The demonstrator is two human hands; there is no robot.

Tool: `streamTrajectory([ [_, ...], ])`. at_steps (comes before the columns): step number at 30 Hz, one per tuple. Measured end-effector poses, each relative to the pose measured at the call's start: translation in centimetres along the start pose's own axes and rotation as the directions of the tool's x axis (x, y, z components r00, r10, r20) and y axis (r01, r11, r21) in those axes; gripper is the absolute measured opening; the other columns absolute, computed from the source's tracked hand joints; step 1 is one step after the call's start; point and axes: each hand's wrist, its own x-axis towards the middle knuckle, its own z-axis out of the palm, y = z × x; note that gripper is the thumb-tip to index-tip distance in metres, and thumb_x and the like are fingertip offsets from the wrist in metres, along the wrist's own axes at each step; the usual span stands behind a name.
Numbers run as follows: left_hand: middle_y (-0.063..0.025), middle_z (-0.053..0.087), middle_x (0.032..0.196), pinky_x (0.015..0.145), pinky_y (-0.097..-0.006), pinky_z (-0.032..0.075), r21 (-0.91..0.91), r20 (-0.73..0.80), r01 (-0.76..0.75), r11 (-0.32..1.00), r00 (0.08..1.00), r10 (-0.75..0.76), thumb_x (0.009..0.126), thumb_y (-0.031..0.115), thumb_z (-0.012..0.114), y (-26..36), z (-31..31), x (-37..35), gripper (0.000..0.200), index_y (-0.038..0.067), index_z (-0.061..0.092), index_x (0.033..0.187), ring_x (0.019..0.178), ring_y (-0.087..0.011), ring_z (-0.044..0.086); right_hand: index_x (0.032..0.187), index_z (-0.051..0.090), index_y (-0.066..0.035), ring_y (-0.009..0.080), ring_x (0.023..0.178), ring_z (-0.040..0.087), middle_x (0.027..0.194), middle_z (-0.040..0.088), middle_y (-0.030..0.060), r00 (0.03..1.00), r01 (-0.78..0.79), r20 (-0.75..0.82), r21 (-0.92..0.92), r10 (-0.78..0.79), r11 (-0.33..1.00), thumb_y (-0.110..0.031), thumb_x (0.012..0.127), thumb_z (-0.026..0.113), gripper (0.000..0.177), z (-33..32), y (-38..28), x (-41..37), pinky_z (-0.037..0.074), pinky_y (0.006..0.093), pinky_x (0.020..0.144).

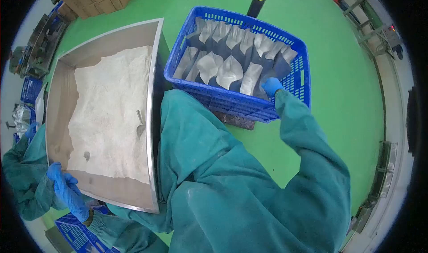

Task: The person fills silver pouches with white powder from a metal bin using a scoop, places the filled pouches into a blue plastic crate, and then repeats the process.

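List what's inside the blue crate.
Blue crate holds silver foil pouches standing in two rows; the gloved right hand reaches among them at the near right. The pouches cover the crate floor, and their contents can't be seen.

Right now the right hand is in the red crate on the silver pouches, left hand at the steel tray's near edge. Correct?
Not quite: the head view shows the crate is blue, not red. The rest holds: the right hand is in it on the silver pouches, and the left hand is at the steel tray's near edge.
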Motion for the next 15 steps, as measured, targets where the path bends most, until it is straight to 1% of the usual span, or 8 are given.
streamTrajectory([
  [3, 0.003, 0.05, 0.063, 0.041, -0.017, 0.024, 0.19, 0.026, 0.015, 0.982, 0.999, -0.02, 0.087, 0.032, 0.051, 3.8, 3.2, -2.1, 0.026, 0.007, 0.057, 0.089, 0.047, -0.0031, 0.036, 0.075, 0.063, 0.001, 0.0387, 0.076, 0.058, 0.08, 0.06, 0.0223, 1.0, 0.008, -0.016, 0.082, -0.006, 0.997, -0.039, 0.079, 0.049, 0.042, -2.3, -1.7, -0.4, 0.046, 0.0449, 0.071],
  [7, 0.0012, 0.046, 0.059, 0.041, -0.0179, 0.025, 0.199, 0.005, 0.093, 0.976, 0.995, -0.096, 0.086, 0.033, 0.051, 1.6, 5.9, -0.4, 0.027, 0.008, 0.053, 0.078, 0.042, -0.0047, 0.033, 0.074, 0.064, 0.0, 0.0388, 0.077, 0.057, 0.081, 0.06, 0.0216, 0.996, -0.034, 0.086, 0.02, 0.032, 0.999, -0.036, 0.08, 0.048, 0.039, -1.4, -3.4, -0.4, 0.045, 0.0449, 0.071],
  [9, -0.001, 0.049, 0.059, 0.041, -0.0186, 0.025, 0.225, 0.15, -0.043, 0.973, 0.989, 0.009, 0.087, 0.033, 0.05, 0.2, 6.6, 0.2, 0.031, 0.004, 0.054, 0.077, 0.041, -0.0055, 0.03, 0.078, 0.063, -0.001, 0.0376, 0.076, 0.058, 0.078, 0.06, 0.0215, 0.99, 0.091, 0.107, 0.002, -0.091, 0.996, -0.036, 0.082, 0.046, 0.039, 0.8, -0.8, 0.5, 0.045, 0.0456, 0.071],
  [11, -0.0021, 0.051, 0.061, 0.044, -0.0209, 0.029, 0.287, 0.131, -0.04, 0.957, 0.991, 0.002, 0.089, 0.036, 0.044, -0.2, 5.6, -0.2, 0.036, 0.003, 0.054, 0.079, 0.043, -0.007, 0.032, 0.095, 0.056, -0.002, 0.0334, 0.072, 0.059, 0.08, 0.061, 0.0185, 0.999, -0.013, -0.028, 0.386, 0.026, 0.923, -0.033, 0.083, 0.046, 0.034, -4.4, -0.3, -1.0, 0.046, 0.0424, 0.068],
  [12, -0.0052, 0.054, 0.073, 0.055, -0.0228, 0.035, 0.289, 0.144, -0.006, 0.957, 0.989, -0.037, 0.09, 0.038, 0.04, -0.3, 4.4, -0.2, 0.038, 0.003, 0.054, 0.089, 0.056, -0.0104, 0.042, 0.103, 0.052, -0.004, 0.031, 0.071, 0.059, 0.081, 0.061, 0.0166, 0.981, 0.042, -0.179, 0.554, 0.07, 0.832, -0.032, 0.084, 0.046, 0.035, -7.1, -0.3, -1.8, 0.047, 0.0407, 0.067],
  [13, -0.0083, 0.057, 0.085, 0.065, -0.0246, 0.041, 0.287, 0.161, 0.022, 0.958, 0.984, -0.071, 0.091, 0.04, 0.036, -0.4, 3.9, 0.0, 0.042, 0.003, 0.054, 0.099, 0.069, -0.0137, 0.051, 0.108, 0.049, -0.005, 0.0283, 0.072, 0.059, 0.083, 0.061, 0.0143, 0.96, 0.047, -0.199, 0.807, 0.196, 0.588, -0.032, 0.084, 0.047, 0.036, -9.9, -1.4, -2.8, 0.047, 0.0385, 0.067],
  [14, -0.0083, 0.057, 0.085, 0.065, -0.0246, 0.041, 0.283, 0.175, 0.01, 0.959, 0.983, -0.062, 0.091, 0.04, 0.036, -0.6, 4.9, -0.3, 0.042, 0.003, 0.054, 0.099, 0.069, -0.0137, 0.051, 0.113, 0.046, -0.007, 0.0255, 0.074, 0.059, 0.085, 0.061, 0.0119, 0.923, 0.125, -0.215, 0.952, 0.319, 0.278, -0.031, 0.084, 0.048, 0.037, -12.7, -2.5, -3.9, 0.048, 0.0363, 0.066],
  [15, -0.0112, 0.051, 0.102, 0.08, -0.0283, 0.036, 0.182, 0.116, -0.149, 0.972, 0.985, 0.129, 0.092, 0.04, 0.032, -1.0, 7.0, -1.2, 0.045, 0.003, 0.047, 0.111, 0.091, -0.0174, 0.046, 0.115, 0.044, -0.008, 0.0229, 0.077, 0.059, 0.088, 0.061, 0.0098, 0.945, -0.013, 0.094, 0.968, 0.314, -0.251, -0.03, 0.084, 0.051, 0.038, -14.7, -5.3, -4.9, 0.048, 0.0339, 0.066],
])
